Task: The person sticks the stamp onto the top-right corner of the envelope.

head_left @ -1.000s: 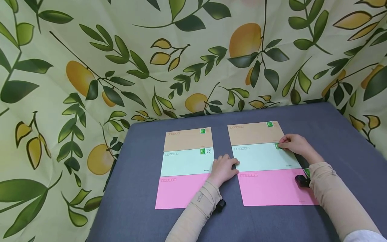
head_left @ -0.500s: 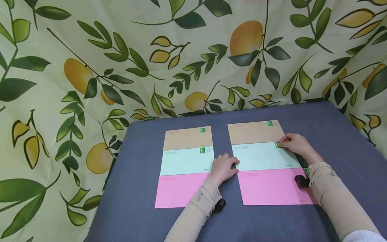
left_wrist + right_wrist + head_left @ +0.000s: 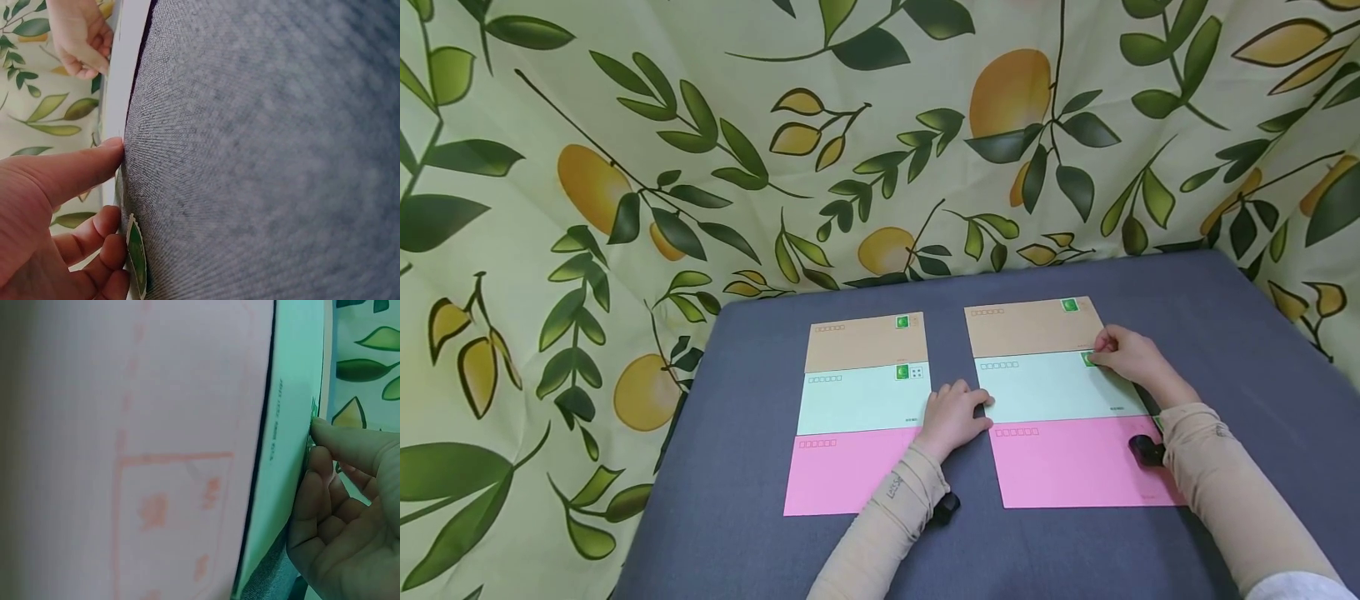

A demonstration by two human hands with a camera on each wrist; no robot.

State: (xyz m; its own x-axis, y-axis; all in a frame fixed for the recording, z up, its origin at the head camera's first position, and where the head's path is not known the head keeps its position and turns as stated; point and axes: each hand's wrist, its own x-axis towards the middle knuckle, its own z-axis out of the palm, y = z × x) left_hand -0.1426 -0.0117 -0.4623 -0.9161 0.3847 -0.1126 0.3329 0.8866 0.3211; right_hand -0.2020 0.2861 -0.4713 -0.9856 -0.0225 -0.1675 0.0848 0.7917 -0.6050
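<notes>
My right hand (image 3: 1127, 357) pinches a small green postage stamp (image 3: 1086, 359) at the upper right corner of the right-hand mint envelope (image 3: 1045, 387). In the right wrist view the thumb and index finger meet over that stamp (image 3: 314, 409). My left hand (image 3: 953, 419) rests between the two columns of envelopes, its fingertips touching the left edge of the right-hand column. Close to its lower fingers, the left wrist view shows another green stamp (image 3: 136, 256), hidden from the head view. A tan envelope (image 3: 1030, 329) with a stamp and a pink envelope (image 3: 1067, 467) overlap the mint one.
To the left lies a second column of tan (image 3: 861, 346), mint (image 3: 850, 408) and pink (image 3: 842, 475) envelopes. The tan and mint ones bear stamps. A dark blue cloth (image 3: 730, 467) covers the table, and a leaf-patterned curtain (image 3: 700, 167) hangs behind.
The right hand and forearm have shifted very slightly left, with the fingertips staying at the mint envelope's stamp corner. The left hand keeps its place.
</notes>
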